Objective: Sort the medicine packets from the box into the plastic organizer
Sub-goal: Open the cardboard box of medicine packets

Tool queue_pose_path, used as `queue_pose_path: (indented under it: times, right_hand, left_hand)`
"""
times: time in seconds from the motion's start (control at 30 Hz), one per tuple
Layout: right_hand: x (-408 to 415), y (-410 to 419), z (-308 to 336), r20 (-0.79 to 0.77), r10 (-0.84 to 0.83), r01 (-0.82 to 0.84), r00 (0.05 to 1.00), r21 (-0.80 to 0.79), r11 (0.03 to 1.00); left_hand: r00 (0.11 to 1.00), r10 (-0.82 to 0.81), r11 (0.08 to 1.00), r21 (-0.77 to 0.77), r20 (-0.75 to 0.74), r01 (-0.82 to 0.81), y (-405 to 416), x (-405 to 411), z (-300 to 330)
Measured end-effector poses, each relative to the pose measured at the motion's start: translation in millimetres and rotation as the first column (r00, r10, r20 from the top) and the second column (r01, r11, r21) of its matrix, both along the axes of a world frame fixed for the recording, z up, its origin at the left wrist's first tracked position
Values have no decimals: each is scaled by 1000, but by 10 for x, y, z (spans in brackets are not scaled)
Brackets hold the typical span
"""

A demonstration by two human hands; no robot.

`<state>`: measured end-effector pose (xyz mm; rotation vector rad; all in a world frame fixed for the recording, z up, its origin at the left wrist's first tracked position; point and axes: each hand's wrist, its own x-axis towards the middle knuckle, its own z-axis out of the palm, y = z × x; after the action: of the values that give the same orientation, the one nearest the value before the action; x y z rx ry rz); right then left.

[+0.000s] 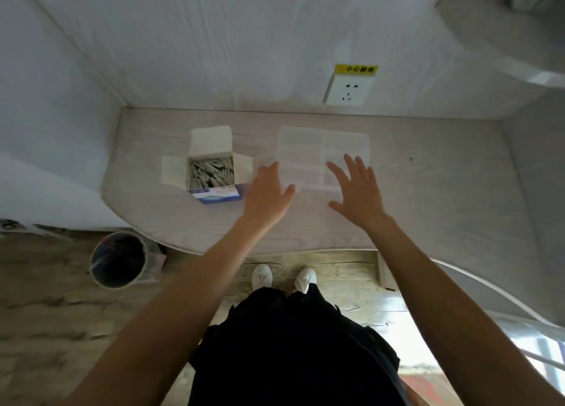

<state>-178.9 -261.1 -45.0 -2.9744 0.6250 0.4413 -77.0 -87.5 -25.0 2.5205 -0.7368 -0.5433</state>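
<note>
While both sets of fingers are stretched out straight and grasp nothing, the left hand hangs palm-down over the desk between the box and the organizer, its fingertips near the organizer's left edge. The right hand is spread the same way over the organizer's near right corner; whether either hand touches the plastic cannot be told. The organizer is clear, lies flat toward the back of the desk and shows faint dividing walls; what its compartments hold is not discernible. Just left of the left hand, the box stands open with its flaps folded out, its blue-and-white front facing the person. Silvery packets fill it, packed on edge. On the wall behind the organizer is a white socket under a yellow label. Down on the floor to the left stands a bin, and the person's white shoes show below the desk edge.
</note>
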Motion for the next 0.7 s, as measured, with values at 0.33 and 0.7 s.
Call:
queue_pose_path:
  times: [0.33,0.7]
  right_hand:
    - [-309,-174,242,221,-22,-30,975,231,972]
    - [229,-947,444,450,-686,204,571,732,650]
  left_hand:
    - [895,236,911,-234,-378,-339,-14,-128,-176]
    - [962,251,961,-93,-105,-260,118,-455,-255]
